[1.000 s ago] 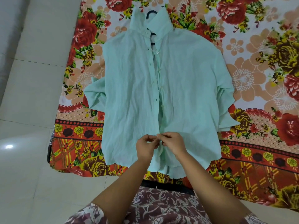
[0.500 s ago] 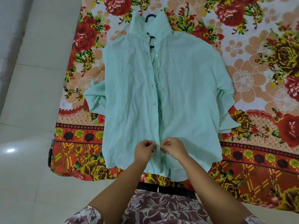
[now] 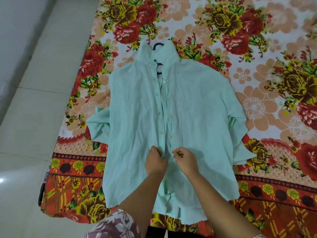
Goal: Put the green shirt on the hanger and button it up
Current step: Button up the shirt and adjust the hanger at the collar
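Observation:
The pale green shirt (image 3: 197,117) lies flat on its back on a flowered bedsheet (image 3: 257,40), collar away from me. A dark hanger (image 3: 158,46) sits inside it, only its hook and neck showing at the collar. The upper front is not buttoned and gapes a little. My left hand (image 3: 155,159) pinches the left front edge low on the placket. My right hand (image 3: 186,159) pinches the right front edge just beside it. A small gap separates the two hands.
The bedsheet hangs over the near edge of the bed (image 3: 72,194). Pale floor tiles (image 3: 25,117) run along the left. My patterned clothing (image 3: 116,225) shows at the bottom.
My hands have moved up the placket from near the hem and now sit slightly apart. The view has dropped closer to the shirt.

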